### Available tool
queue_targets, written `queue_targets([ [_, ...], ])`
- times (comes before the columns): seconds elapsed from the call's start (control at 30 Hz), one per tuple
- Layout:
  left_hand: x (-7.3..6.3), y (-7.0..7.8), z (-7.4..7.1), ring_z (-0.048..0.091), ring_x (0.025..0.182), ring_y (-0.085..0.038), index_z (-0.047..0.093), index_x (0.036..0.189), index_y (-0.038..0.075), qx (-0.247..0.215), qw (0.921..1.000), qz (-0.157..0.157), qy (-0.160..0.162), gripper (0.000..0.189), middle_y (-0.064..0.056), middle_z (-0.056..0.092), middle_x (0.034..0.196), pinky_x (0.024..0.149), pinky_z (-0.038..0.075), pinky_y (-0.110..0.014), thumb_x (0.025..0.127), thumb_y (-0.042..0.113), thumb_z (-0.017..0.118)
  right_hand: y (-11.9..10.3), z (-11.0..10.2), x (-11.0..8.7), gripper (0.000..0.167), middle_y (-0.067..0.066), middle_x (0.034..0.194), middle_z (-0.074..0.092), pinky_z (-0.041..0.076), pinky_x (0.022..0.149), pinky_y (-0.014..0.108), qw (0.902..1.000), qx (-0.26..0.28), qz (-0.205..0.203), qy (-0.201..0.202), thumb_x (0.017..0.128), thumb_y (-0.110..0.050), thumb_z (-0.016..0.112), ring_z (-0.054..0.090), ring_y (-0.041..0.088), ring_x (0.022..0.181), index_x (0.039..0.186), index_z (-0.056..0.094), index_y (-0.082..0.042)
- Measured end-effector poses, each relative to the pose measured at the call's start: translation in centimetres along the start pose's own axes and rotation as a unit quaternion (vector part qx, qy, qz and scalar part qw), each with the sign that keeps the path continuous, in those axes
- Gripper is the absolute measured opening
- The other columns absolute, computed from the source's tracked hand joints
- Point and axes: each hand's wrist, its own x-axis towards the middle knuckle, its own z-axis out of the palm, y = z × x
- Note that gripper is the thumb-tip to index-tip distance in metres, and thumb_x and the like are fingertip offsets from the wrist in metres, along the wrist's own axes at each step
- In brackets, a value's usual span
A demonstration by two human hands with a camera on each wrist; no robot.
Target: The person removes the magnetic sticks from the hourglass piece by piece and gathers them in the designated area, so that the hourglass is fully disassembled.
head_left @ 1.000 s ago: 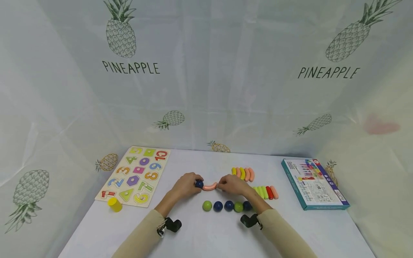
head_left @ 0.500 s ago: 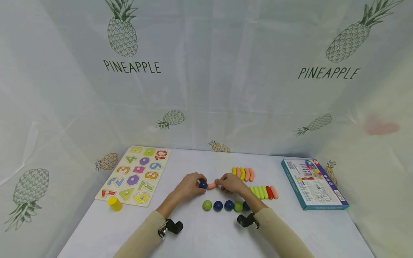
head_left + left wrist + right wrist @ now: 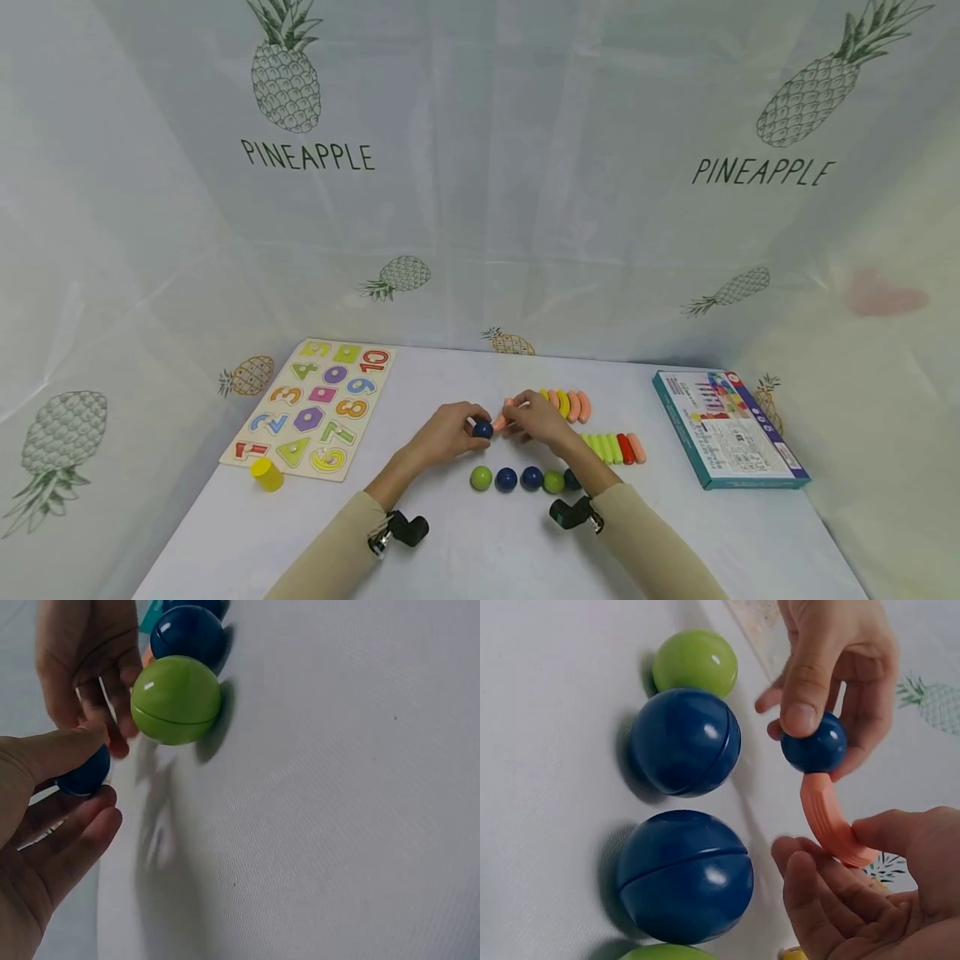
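Observation:
My left hand (image 3: 450, 433) pinches a dark blue ball (image 3: 483, 429) between thumb and fingers. My right hand (image 3: 540, 418) pinches the far end of a curved coral stick (image 3: 825, 814), thumb on one side and fingers on the other. In the right wrist view the stick's other end meets the ball; whether it sits in a hole there is hidden. Closer to me lies a row of green and blue balls: a green ball (image 3: 481, 478), blue balls (image 3: 506, 480), another green ball (image 3: 553, 482), and a blue one partly behind my right forearm.
Behind and beside my right hand lie yellow and coral curved sticks (image 3: 574, 406) and a row of green, red and coral sticks (image 3: 611, 448). A number puzzle board (image 3: 311, 410) lies left with a yellow cylinder (image 3: 267, 474) at its corner. A teal-edged box (image 3: 731, 429) lies right.
My left hand has moved right with the blue ball. The coral stick, nearly level across the view before, now slants up to the right, its held end raised by my right hand.

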Motion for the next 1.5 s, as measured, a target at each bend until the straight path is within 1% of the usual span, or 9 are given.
queue_targets([
  [0.3,0.1,0.4,0.2,0.061,0.083,-0.003,0.070,0.118,0.017,-0.015,0.9998,0.013,0.010,0.034,0.005,0.068,0.106,0.071,0.052,-0.021,0.087,0.028,0.081,-0.5,-0.1,-0.2,0.026,0.010,0.084,0.074,0.060,0.070,0.041,0.9978,-0.007,-0.053,0.038,0.101,-0.021,0.061,0.073,0.024,0.081,0.113,0.057,0.002],
  [0.63,-0.2,0.5,0.1,0.062,0.081,-0.003,0.071,0.117,0.016,-0.014,0.9998,0.014,0.004,0.035,0.007,0.069,0.102,0.070,0.052,-0.021,0.086,0.028,0.082,-0.3,-0.5,0.0,0.027,0.007,0.080,0.073,0.060,0.068,0.041,0.9960,-0.031,-0.056,0.062,0.101,-0.021,0.062,0.072,0.026,0.077,0.113,0.058,0.003],
  [0.8,-1.0,-0.2,-1.0,0.061,0.082,-0.003,0.071,0.119,0.017,-0.008,0.9999,0.006,-0.007,0.038,0.010,0.069,0.099,0.069,0.051,-0.022,0.086,0.032,0.082,0.2,-3.4,-0.2,0.037,0.008,0.089,0.075,0.060,0.070,0.043,0.9904,-0.044,-0.038,0.125,0.101,-0.033,0.062,0.073,0.026,0.079,0.119,0.060,-0.001],
  [0.93,-2.3,-1.1,-2.5,0.061,0.083,-0.007,0.069,0.118,0.017,-0.010,0.9997,-0.013,-0.018,0.038,0.007,0.069,0.101,0.070,0.050,-0.024,0.086,0.031,0.082,0.6,-7.1,-0.4,0.049,0.011,0.099,0.073,0.057,0.066,0.039,0.9817,-0.095,-0.020,0.164,0.100,-0.046,0.059,0.070,0.027,0.084,0.124,0.059,-0.002],
  [1.0,-3.0,-1.5,-3.1,0.060,0.082,-0.008,0.069,0.116,0.018,-0.007,0.9992,-0.025,-0.031,0.036,0.007,0.069,0.101,0.070,0.049,-0.025,0.085,0.031,0.083,1.0,-8.9,-0.5,0.050,0.013,0.100,0.072,0.057,0.067,0.038,0.9780,-0.117,-0.007,0.172,0.101,-0.045,0.057,0.069,0.026,0.085,0.125,0.059,-0.001],
  [1.17,-4.6,-2.4,-3.6,0.058,0.080,-0.008,0.071,0.109,0.022,0.012,0.9956,-0.027,-0.089,0.033,0.010,0.067,0.095,0.070,0.047,-0.026,0.081,0.032,0.085,2.9,-12.1,-0.5,0.042,0.014,0.089,0.071,0.059,0.073,0.043,0.9733,-0.145,0.050,0.171,0.101,-0.034,0.059,0.069,0.028,0.078,0.122,0.058,0.003],
  [1.23,-5.0,-2.6,-3.5,0.057,0.080,-0.008,0.071,0.108,0.023,0.018,0.9939,-0.022,-0.107,0.033,0.010,0.066,0.092,0.071,0.046,-0.027,0.081,0.034,0.086,3.6,-12.8,-0.6,0.041,0.014,0.087,0.069,0.057,0.070,0.040,0.9688,-0.167,0.072,0.168,0.101,-0.031,0.059,0.067,0.027,0.074,0.121,0.059,0.004],
  [1.37,-5.6,-2.6,-3.1,0.055,0.081,-0.008,0.072,0.107,0.024,0.016,0.9923,-0.017,-0.122,0.033,0.010,0.064,0.089,0.070,0.045,-0.027,0.080,0.035,0.086,4.5,-13.3,-0.6,0.039,0.013,0.090,0.067,0.052,0.065,0.032,0.9594,-0.210,0.105,0.157,0.101,-0.029,0.060,0.062,0.024,0.076,0.120,0.062,0.005],
  [1.5,-5.8,-2.5,-2.7,0.054,0.081,-0.008,0.072,0.107,0.025,0.020,0.9914,-0.011,-0.129,0.034,0.013,0.063,0.089,0.070,0.045,-0.026,0.079,0.036,0.087,4.9,-13.4,-0.6,0.039,0.015,0.098,0.067,0.048,0.065,0.030,0.9570,-0.224,0.111,0.147,0.100,-0.030,0.062,0.059,0.025,0.081,0.118,0.065,0.004],
])
